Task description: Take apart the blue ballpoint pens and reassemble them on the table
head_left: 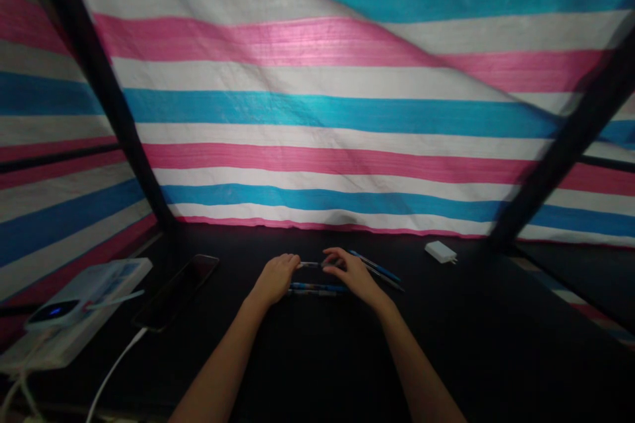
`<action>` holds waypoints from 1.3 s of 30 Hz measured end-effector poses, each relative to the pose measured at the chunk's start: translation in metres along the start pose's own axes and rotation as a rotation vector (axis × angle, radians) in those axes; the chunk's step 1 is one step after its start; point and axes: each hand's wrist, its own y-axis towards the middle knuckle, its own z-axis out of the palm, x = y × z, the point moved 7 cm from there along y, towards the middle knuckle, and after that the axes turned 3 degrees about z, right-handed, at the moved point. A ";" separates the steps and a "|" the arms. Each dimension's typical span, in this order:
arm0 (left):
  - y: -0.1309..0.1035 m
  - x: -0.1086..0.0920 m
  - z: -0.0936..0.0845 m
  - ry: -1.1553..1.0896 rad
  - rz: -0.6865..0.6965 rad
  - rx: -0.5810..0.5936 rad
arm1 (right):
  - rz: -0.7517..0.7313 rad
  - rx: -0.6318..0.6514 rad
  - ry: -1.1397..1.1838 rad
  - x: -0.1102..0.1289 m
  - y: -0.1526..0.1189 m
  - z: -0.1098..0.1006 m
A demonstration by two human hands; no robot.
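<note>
A pen (310,265) with a pale barrel lies level between my two hands, above the black tabletop. My left hand (278,277) is closed on its left end, fingers bunched together. At the other end, the curved thumb and fingers of my right hand (351,272) are around its dark part; the exact contact is hard to see. Just below, on the table, a blue pen (317,287) and a darker pen (312,293) lie side by side, partly behind my hands. To the right of my right hand, another blue pen (377,266) rests beside a grey pen (389,279).
A white charger plug (440,252) sits at the back right. On the left are a dark phone (178,291) with a white cable (116,367), and a white box (106,314) with a small lit device (55,312) on it. Striped sheeting (317,106) on black poles encloses the table.
</note>
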 end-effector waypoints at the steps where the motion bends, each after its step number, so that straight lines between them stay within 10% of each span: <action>1: 0.000 0.000 0.000 -0.001 0.000 -0.003 | -0.016 -0.020 -0.004 0.001 0.000 -0.001; 39: 0.001 -0.002 -0.004 -0.039 -0.004 -0.039 | -0.049 -0.012 -0.335 0.016 -0.004 0.005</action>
